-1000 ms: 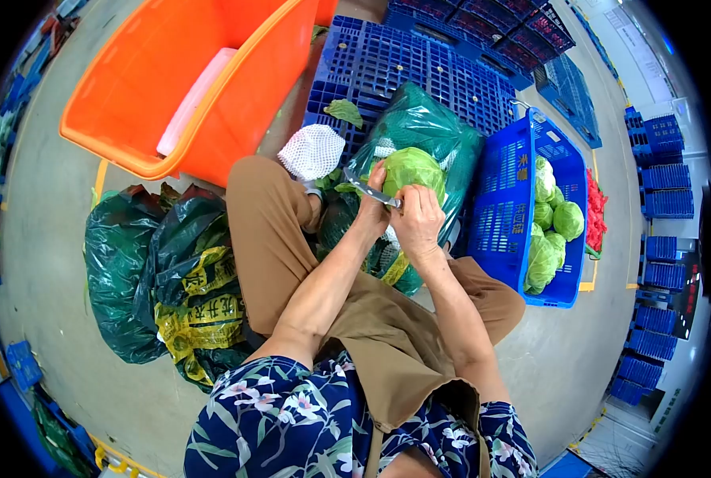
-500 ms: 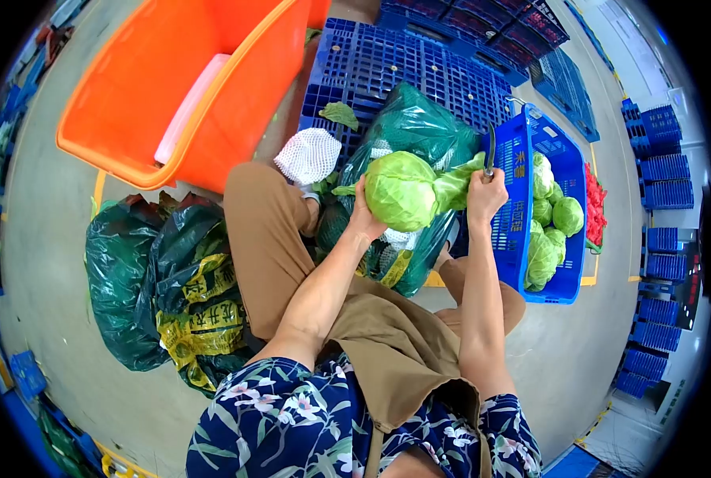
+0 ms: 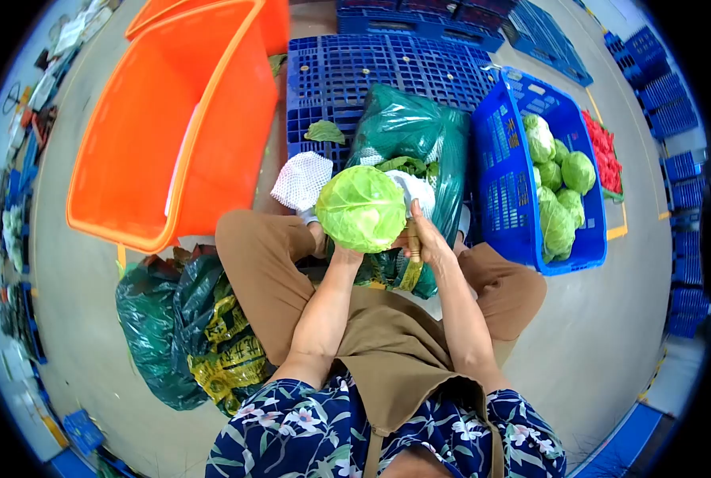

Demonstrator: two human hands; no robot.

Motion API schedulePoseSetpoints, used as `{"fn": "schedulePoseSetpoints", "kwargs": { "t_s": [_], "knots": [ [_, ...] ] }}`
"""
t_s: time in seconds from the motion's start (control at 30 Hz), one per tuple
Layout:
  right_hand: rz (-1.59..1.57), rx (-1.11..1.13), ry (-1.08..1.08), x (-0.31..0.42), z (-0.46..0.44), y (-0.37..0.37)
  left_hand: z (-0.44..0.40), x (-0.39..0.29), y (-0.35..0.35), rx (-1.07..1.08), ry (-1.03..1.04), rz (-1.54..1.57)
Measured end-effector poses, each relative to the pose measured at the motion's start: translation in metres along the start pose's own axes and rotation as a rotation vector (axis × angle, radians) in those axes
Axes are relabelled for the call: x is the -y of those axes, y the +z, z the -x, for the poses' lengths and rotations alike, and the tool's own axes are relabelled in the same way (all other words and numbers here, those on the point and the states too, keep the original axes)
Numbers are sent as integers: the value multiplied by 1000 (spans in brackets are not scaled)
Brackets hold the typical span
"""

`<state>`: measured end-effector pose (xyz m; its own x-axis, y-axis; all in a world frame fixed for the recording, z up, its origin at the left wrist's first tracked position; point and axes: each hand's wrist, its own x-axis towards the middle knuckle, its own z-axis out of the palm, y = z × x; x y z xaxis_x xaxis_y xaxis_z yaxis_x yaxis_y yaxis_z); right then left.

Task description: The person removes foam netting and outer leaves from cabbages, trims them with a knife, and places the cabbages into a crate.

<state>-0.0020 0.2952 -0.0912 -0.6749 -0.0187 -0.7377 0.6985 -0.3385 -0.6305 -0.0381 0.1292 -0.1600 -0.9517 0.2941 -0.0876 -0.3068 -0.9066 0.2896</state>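
Concrete floor (image 3: 578, 342), blue pallet (image 3: 316, 80) ahead. Cabbage (image 3: 361, 209) raised in front of green bag (image 3: 397, 111). Left hand (image 3: 346, 256) cupped beneath, fingers mostly hidden. Right hand (image 3: 433, 239) alongside, curled round what looks like a tool handle (image 3: 414, 240). Judged step: positioning the cabbage for handling; next calls for steady left support.

Our hands close together out front

We stretch both forearms (image 3: 324, 309) forward, converging toward our hands, elbows bent. Our left hand (image 3: 348, 256) is mostly hidden beyond its wrist (image 3: 342, 264). Our right hand (image 3: 430, 239) sits just beside it, thumb (image 3: 417, 210) raised, fingers partly hidden.
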Motion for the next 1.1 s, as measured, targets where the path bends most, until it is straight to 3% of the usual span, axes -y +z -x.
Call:
{"fn": "schedulePoseSetpoints", "kwargs": {
  "t_s": [0.07,0.2,0.3,0.43,0.57,0.7,0.83,0.97,1.1],
  "knots": [
    [-160,160,-32,-3,0,8,4,-5,23,-48,-15,-76],
    [-186,28,-90,18,-6,14,7,-20,49,78,-57,-60],
    [-392,-35,-120,19,-8,18,3,-19,44,-27,-213,-66],
    [-474,76,-239,-8,-39,-9,3,-18,22,-117,-329,-163],
    [-410,26,-271,-7,-23,-10,3,-6,0,-79,-358,76],
    [-271,122,-16,-5,-33,-20,12,-4,1,-129,-518,47],
    [-203,-113,-204,1,-31,-19,14,4,13,-156,-527,-136],
    [-178,-205,-238,-7,-31,-22,19,13,10,-162,-582,-61],
    [-530,-245,-247,-12,-34,-25,26,18,13,-152,-521,-160]
  ]
}}
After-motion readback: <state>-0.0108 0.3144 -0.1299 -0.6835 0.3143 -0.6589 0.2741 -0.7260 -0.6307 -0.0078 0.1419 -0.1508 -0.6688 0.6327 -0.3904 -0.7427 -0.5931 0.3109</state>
